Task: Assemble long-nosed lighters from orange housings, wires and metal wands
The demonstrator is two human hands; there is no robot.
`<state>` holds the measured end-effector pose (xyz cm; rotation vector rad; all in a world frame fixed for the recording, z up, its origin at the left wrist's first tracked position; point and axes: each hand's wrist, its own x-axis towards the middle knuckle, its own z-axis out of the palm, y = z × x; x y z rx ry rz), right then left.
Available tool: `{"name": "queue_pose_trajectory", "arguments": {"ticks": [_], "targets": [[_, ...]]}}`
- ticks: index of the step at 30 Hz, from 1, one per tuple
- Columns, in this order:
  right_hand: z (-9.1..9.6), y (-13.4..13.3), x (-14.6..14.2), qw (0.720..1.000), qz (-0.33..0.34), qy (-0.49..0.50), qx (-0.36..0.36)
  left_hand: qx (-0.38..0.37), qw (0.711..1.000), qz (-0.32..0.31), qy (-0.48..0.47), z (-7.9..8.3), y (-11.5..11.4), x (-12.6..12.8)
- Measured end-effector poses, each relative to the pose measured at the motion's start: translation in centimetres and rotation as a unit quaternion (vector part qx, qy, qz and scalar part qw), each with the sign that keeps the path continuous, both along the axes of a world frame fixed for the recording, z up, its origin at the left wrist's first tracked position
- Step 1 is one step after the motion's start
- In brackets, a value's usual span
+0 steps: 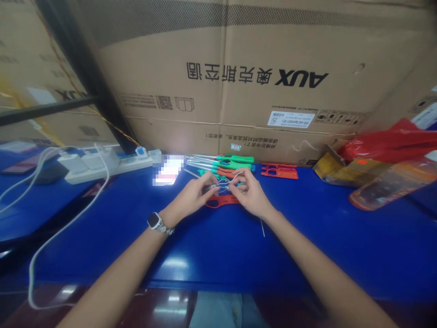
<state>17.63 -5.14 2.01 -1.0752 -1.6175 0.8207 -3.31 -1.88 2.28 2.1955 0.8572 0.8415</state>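
Note:
Above the blue tabletop, my left hand (pixel 196 193) and my right hand (pixel 251 193) face each other, a small gap between their fingertips. Both are closed in a pinch on thin pale wires (pixel 223 181), which curve across the gap. A loose wire end (pixel 262 228) hangs below my right hand. Just under my fingers lies an orange-red plastic handle shell (pixel 221 201), partly covered by them. Behind my hands rests a pile of long-nosed lighters (pixel 239 159) with green and orange handles and metal tubes. Any small part between my fingertips is too blurred to make out.
Flat red-orange handle shells (pixel 280 171) lie right of the pile. A lit phone (pixel 177 168) and a power strip (pixel 112 166) with a white cable are at left. A plastic bottle (pixel 385 187) and an open carton (pixel 329 168) stand right. A large cardboard box (pixel 218 100) walls the back.

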Motion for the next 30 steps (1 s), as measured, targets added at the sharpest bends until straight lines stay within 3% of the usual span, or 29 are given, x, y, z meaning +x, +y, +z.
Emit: {"name": "queue_pose_trajectory", "arguments": {"ticks": [4, 8, 12, 24, 30], "targets": [[0.0, 0.2, 0.2, 1.000, 0.012, 0.017, 0.014, 0.036, 0.998, 0.040, 0.028, -0.1, 0.0, -0.1], [-0.1, 0.7, 0.9, 0.999, 0.026, -0.003, -0.025, 0.054, 0.997, 0.032, 0.054, 0.1, 0.0, -0.2], [-0.1, 0.8, 1.4, 0.998, 0.022, -0.049, -0.014, 0.078, 0.993, 0.044, 0.080, 0.4, 0.0, -0.4], [0.1, 0.3, 2.1, 0.994, 0.032, -0.050, -0.091, 0.005, 0.996, 0.015, 0.084, 1.0, 0.9, -2.2], [0.0, 0.3, 2.1, 0.992, 0.024, -0.122, -0.034, -0.028, 0.997, 0.014, 0.066, 0.7, 1.3, -2.7]]}}
